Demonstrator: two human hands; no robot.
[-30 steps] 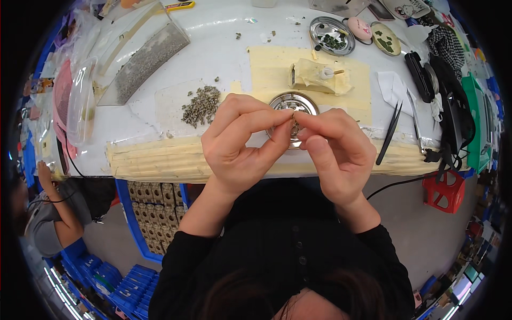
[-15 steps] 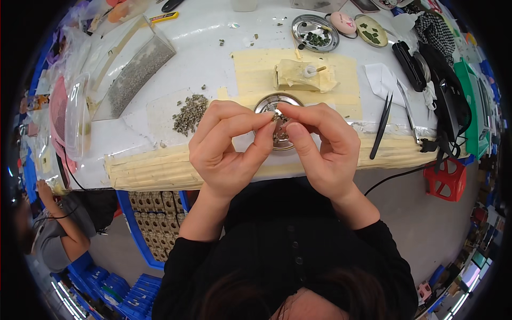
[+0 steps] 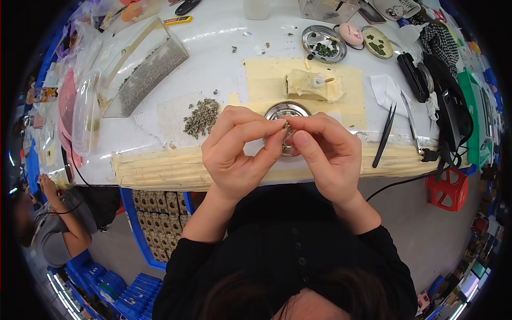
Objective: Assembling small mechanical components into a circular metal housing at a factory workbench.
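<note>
My left hand (image 3: 239,149) and my right hand (image 3: 332,154) meet over a small round metal dish (image 3: 286,108) at the table's near edge. Thumb and forefinger of the left are pinched on a tiny metallic part (image 3: 287,128); its exact kind is too small to make out. The right fingertips close against the same spot from the other side. Small bits show in the dish, mostly hidden by my fingers. Left of my hands lies a heap of small grey metal parts (image 3: 201,117). Behind the dish sits a tape-wrapped block (image 3: 306,86) with a short stick on top.
Black tweezers (image 3: 384,136) and a long metal tool (image 3: 410,120) lie at right, by a white cloth (image 3: 385,93). Farther back are a metal plate (image 3: 324,33) with dark green pieces and a yellowish dish (image 3: 368,45). A clear bin (image 3: 152,72) of grey bits stands left; a co-worker (image 3: 61,224) sits beyond.
The view has shifted, so the table's things appear a little lower and farther right. My hands stay pinched together above the dish, fingertips slightly rearranged.
</note>
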